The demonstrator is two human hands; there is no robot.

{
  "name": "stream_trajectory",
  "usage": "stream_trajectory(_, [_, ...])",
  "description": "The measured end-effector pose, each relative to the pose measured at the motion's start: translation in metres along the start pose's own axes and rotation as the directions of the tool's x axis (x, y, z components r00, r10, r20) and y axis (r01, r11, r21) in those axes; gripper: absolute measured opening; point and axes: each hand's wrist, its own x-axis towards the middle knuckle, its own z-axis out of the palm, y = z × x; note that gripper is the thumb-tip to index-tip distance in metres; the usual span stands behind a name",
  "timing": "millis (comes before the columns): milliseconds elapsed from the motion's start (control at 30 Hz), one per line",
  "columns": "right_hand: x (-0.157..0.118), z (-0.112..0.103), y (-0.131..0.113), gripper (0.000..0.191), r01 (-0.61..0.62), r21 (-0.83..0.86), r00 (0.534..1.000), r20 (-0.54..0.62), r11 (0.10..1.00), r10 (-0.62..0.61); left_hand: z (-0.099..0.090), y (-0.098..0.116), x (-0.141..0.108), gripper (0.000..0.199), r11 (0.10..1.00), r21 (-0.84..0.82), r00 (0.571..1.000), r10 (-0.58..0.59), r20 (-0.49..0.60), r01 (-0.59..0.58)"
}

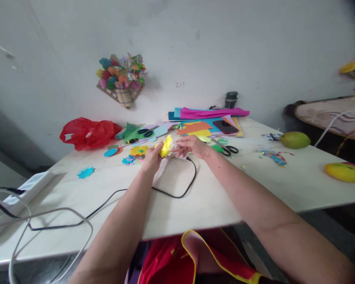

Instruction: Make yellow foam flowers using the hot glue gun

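My left hand [154,157] is closed round a bright yellow bundle [166,146] above the middle of the table. Clear plastic [174,146] wraps the bundle's right side, and more of it seems to hang below. The fingers of my right hand [192,145] are bent at this plastic and appear to pinch it. What exactly the yellow bundle is does not show. Just left of my left hand lie yellow flower-shaped paper cutouts [138,150], with blue cutouts [128,159] in front of them. Black-handled scissors [230,150] rest to the right of my right hand.
Coloured paper sheets [195,128], a phone [225,126] and other scissors [145,132] lie at the back. A red plastic bag [90,132] is at the left. A black cable [177,197] crosses the table from a power strip [32,185]. Two mangoes [296,140] sit at the right.
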Motion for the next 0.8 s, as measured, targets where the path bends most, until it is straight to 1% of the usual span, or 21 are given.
stream_trajectory(167, [-0.0002,0.0003,0.0002,0.024,-0.005,0.001,1.0,0.003,1.0,0.005,-0.0014,-0.0013,0.0002,0.035,1.0,0.005,1.0,-0.003,0.023,0.003])
stream_trajectory(433, [0.0003,0.001,0.001,0.024,0.0,-0.05,1.0,-0.008,0.999,-0.001,-0.0041,-0.0021,0.0006,0.034,0.999,0.017,0.998,-0.045,0.035,0.044])
stream_trajectory(633, [0.0011,0.004,0.0003,0.017,-0.007,-0.156,0.997,-0.072,0.988,-0.004,-0.0041,-0.0029,0.0007,0.032,0.997,0.065,0.998,-0.053,0.044,0.05])
stream_trajectory(800, [0.0018,0.0059,-0.0004,0.012,-0.026,-0.206,0.993,-0.122,0.978,0.001,-0.0014,-0.0018,-0.001,0.034,0.994,0.095,0.997,-0.061,0.04,0.057])
